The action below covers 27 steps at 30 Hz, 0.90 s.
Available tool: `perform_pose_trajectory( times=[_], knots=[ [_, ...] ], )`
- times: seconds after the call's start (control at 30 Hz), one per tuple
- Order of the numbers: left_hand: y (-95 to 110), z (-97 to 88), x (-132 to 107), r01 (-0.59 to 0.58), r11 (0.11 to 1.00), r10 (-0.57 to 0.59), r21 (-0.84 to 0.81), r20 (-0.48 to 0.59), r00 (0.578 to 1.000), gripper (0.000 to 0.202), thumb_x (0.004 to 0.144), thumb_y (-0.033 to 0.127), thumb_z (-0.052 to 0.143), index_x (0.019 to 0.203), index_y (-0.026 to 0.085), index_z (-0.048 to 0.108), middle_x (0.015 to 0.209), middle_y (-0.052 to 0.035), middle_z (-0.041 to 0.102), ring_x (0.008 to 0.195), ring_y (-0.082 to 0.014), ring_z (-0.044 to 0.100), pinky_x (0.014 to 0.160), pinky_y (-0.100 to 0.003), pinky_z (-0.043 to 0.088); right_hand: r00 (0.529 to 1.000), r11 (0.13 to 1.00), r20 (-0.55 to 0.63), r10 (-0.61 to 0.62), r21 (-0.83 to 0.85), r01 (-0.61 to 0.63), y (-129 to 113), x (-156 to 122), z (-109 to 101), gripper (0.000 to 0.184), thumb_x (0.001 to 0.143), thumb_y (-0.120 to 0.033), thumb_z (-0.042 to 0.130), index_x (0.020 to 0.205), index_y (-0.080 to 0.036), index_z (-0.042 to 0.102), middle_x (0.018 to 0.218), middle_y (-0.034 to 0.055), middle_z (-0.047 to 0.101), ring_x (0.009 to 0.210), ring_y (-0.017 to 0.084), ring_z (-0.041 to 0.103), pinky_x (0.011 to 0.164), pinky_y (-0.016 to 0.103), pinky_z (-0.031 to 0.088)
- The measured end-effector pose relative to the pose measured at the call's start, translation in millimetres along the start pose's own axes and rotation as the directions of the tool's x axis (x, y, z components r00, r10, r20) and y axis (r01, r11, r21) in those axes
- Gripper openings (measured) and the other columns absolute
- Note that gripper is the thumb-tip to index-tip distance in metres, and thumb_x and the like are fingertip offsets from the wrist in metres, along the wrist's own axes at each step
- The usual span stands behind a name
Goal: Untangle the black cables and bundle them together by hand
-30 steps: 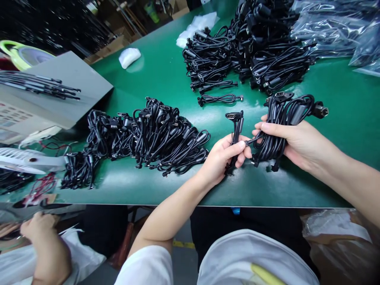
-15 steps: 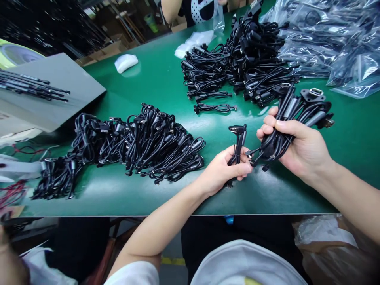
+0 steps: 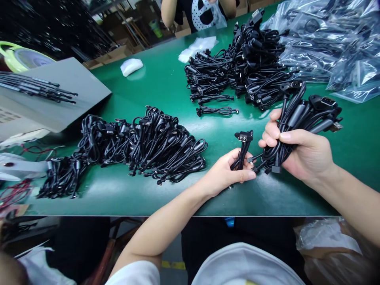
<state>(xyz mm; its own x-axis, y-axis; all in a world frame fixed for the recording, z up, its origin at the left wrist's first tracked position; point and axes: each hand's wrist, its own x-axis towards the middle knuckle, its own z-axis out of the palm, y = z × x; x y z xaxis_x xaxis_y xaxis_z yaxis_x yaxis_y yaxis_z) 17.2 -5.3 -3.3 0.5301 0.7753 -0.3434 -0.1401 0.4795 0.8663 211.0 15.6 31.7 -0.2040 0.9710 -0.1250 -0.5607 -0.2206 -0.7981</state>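
The left hand [image 3: 227,172] gripped a cable [image 3: 245,149] in its fingers [image 3: 245,175], the right hand [image 3: 311,152] a bunch [image 3: 292,120], both above the desk [image 3: 154,77], apparently mid-length to keep connectors [image 3: 325,103] clear. Beyond lay a pile [image 3: 251,59], seemingly stacked within reach.

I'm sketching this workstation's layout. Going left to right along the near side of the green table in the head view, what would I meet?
Red wires → long heap of black cables → left hand, holding a small cable bundle → right hand, holding a larger cable bundle.
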Motion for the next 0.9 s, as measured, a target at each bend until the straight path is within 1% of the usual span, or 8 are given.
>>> perform_pose_trajectory(
  times=[0.07, 0.2, 0.3, 0.4, 0.6, 0.73, 0.83, 0.9],
  knots=[
    [0.7, -1.1, 0.2, 0.001, 1.000, 0.000, -0.019, 0.026, 1.000, 0.044, 0.067, 0.032, 0.088, 0.097, 0.018, 0.059, 0.078, 0.0036, 0.059, 0.060, -0.0053, 0.051, 0.055, -0.020, 0.039, 1.000, 1.000, -0.026, 0.003, -0.024, -0.003, 0.2, 0.1, 0.0, 0.019, 0.069, -0.013, 0.065, 0.081, -0.027, 0.064, 0.070, -0.0036, 0.052, 0.065, 0.015, 0.055, 0.078, 0.036, 0.056],
    [1.5, -3.8, 1.3, 0.037, 0.998, -0.034, -0.047, 0.056, 0.998, 0.040, 0.072, 0.043, 0.083, 0.090, 0.015, 0.061, 0.070, 0.0024, 0.058, 0.055, -0.0054, 0.047, 0.052, -0.021, 0.037, 0.998, 0.999, -0.042, 0.037, -0.030, -0.038, 1.2, 0.3, 1.0, 0.026, 0.068, -0.014, 0.063, 0.089, -0.029, 0.066, 0.071, -0.0038, 0.052, 0.066, 0.015, 0.055, 0.081, 0.036, 0.056],
    [0.4, -5.0, 2.5, 0.068, 0.992, -0.061, -0.103, 0.071, 0.996, 0.038, 0.077, 0.046, 0.078, 0.085, 0.011, 0.064, 0.060, 0.0031, 0.052, 0.049, -0.0049, 0.041, 0.047, -0.021, 0.031, 0.997, 0.998, -0.028, 0.068, -0.009, -0.068, 1.7, 0.4, 2.5, 0.028, 0.069, -0.013, 0.063, 0.091, -0.029, 0.066, 0.070, -0.0046, 0.053, 0.066, 0.014, 0.055, 0.080, 0.034, 0.056],
    [-1.4, -5.5, 3.5, 0.067, 0.982, -0.049, -0.179, 0.102, 0.994, 0.038, 0.080, 0.046, 0.074, 0.086, 0.009, 0.069, 0.056, 0.0026, 0.050, 0.046, -0.0052, 0.039, 0.046, -0.021, 0.029, 0.996, 0.996, -0.017, 0.087, 0.015, -0.087, 1.9, 0.7, 3.1, 0.027, 0.070, -0.013, 0.062, 0.092, -0.028, 0.066, 0.070, -0.0050, 0.053, 0.065, 0.013, 0.055, 0.080, 0.033, 0.056],
    [-1.6, -5.4, 4.6, 0.078, 0.984, -0.068, -0.158, 0.066, 0.995, 0.039, 0.077, 0.048, 0.077, 0.086, 0.010, 0.069, 0.054, 0.0022, 0.051, 0.046, -0.0061, 0.040, 0.045, -0.021, 0.028, 0.995, 0.995, -0.031, 0.091, -0.030, -0.092, 2.6, 1.6, 1.4, 0.027, 0.070, -0.016, 0.064, 0.093, -0.030, 0.064, 0.073, -0.0050, 0.055, 0.067, 0.014, 0.056, 0.085, 0.036, 0.055],
    [-2.5, -5.1, 4.1, 0.079, 0.985, -0.069, -0.152, 0.068, 0.995, 0.040, 0.077, 0.048, 0.077, 0.086, 0.010, 0.069, 0.056, 0.0020, 0.051, 0.047, -0.0060, 0.040, 0.046, -0.022, 0.028, 0.995, 0.995, -0.030, 0.093, -0.023, -0.094, 3.4, 1.6, 1.6, 0.026, 0.069, -0.016, 0.064, 0.092, -0.029, 0.065, 0.073, -0.0049, 0.054, 0.066, 0.014, 0.055, 0.085, 0.035, 0.054],
    [-2.9, -4.1, 3.6, 0.045, 0.990, -0.037, -0.137, 0.058, 0.998, 0.038, 0.080, 0.048, 0.074, 0.088, 0.011, 0.069, 0.060, 0.0015, 0.053, 0.049, -0.0060, 0.041, 0.048, -0.022, 0.030, 0.995, 0.994, -0.008, 0.098, 0.044, -0.098, 2.5, 1.3, 1.3, 0.025, 0.071, -0.013, 0.066, 0.092, -0.026, 0.067, 0.071, -0.0045, 0.053, 0.066, 0.013, 0.055, 0.079, 0.030, 0.054],
    [-1.3, -3.2, 3.7, -0.018, 0.989, 0.021, -0.148, 0.016, 1.000, 0.040, 0.085, 0.050, 0.068, 0.095, 0.012, 0.071, 0.067, 0.0003, 0.055, 0.055, -0.0069, 0.045, 0.052, -0.021, 0.034, 0.997, 0.992, 0.019, 0.078, 0.099, -0.080, 0.7, 1.4, -0.3, 0.024, 0.074, -0.011, 0.066, 0.094, -0.025, 0.068, 0.071, -0.0040, 0.054, 0.065, 0.011, 0.053, 0.071, 0.026, 0.052]
  ],
)
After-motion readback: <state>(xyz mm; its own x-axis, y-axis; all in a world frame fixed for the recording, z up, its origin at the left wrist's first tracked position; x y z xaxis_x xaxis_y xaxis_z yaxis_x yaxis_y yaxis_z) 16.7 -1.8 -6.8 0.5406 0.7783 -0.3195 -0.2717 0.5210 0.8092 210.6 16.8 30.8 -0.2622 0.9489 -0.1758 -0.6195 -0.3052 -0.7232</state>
